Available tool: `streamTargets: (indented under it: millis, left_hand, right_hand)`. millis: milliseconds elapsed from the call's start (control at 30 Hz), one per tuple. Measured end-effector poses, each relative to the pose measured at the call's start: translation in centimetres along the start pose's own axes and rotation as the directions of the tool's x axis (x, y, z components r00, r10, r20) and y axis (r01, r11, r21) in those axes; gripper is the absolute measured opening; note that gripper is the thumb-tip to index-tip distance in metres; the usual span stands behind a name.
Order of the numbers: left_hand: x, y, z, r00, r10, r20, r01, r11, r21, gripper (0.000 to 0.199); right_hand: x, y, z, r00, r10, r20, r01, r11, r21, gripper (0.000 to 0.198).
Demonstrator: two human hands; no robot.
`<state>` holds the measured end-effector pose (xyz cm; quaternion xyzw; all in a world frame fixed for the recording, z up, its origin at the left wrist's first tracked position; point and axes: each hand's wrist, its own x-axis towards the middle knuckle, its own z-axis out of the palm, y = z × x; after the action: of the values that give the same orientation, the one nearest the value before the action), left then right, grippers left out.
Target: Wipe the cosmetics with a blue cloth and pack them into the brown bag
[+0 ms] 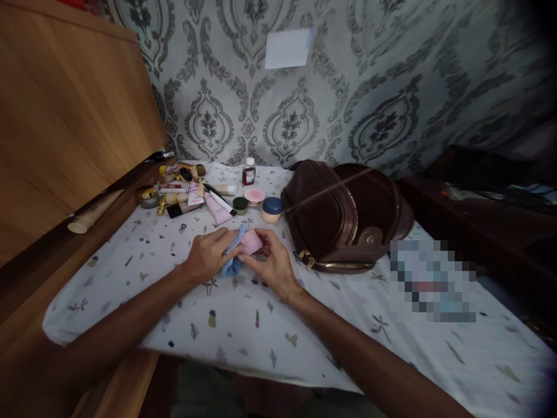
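My left hand [209, 252] is closed on a light blue cloth [232, 266], which bunches below the fingers and pokes up beside the thumb. Held in my right hand [276, 261] is a small pink container [251, 242], its kind not clear. The cloth touches the container's left side. Just beyond my hands stand a jar with a dark blue lid [272, 206], a round pink compact [255, 197] and a small dark green jar [239, 205]. A pale pink squeeze tube [218, 208] lies to their left.
An open brown leather bag [326, 215] stands on the right of the patterned cloth [243, 337]. Several cosmetics crowd the back left, near a small dark red bottle [249, 173]. A tan tube [96, 212] lies on the wooden ledge. Something pixelated [430, 284] lies at right.
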<state>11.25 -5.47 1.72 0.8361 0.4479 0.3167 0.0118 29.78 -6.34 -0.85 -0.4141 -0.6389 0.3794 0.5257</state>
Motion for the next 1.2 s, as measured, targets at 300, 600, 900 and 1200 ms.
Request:
streamTargets:
  millis: [300, 600, 900, 1200]
  left_hand:
    - [0.6, -0.1, -0.6, 0.982, -0.067, 0.179, 0.078, 0.995, -0.055, 0.058]
    - [1.1, 0.2, -0.1, 0.956, -0.219, 0.193, 0.224, 0.975, -0.001, 0.051]
    - [0.4, 0.2, 0.3, 0.996, -0.074, 0.056, 0.084, 0.973, -0.214, 0.055]
    - [1.1, -0.1, -0.5, 0.994, -0.107, 0.018, 0.105, 0.901, -0.422, 0.059]
  right_hand:
    - [-0.2, -0.1, 0.1, 0.988, -0.126, 0.094, 0.124, 0.992, 0.032, 0.050]
    - [0.0, 0.0, -0.6, 0.966, -0.257, 0.037, 0.259, 0.951, -0.166, 0.049]
    - [-0.1, 0.2, -0.8, 0.951, -0.293, 0.098, 0.309, 0.905, -0.293, 0.050]
    - [0.2, 0.0, -0.3, 0.979, -0.114, 0.168, 0.090, 0.986, 0.143, 0.055]
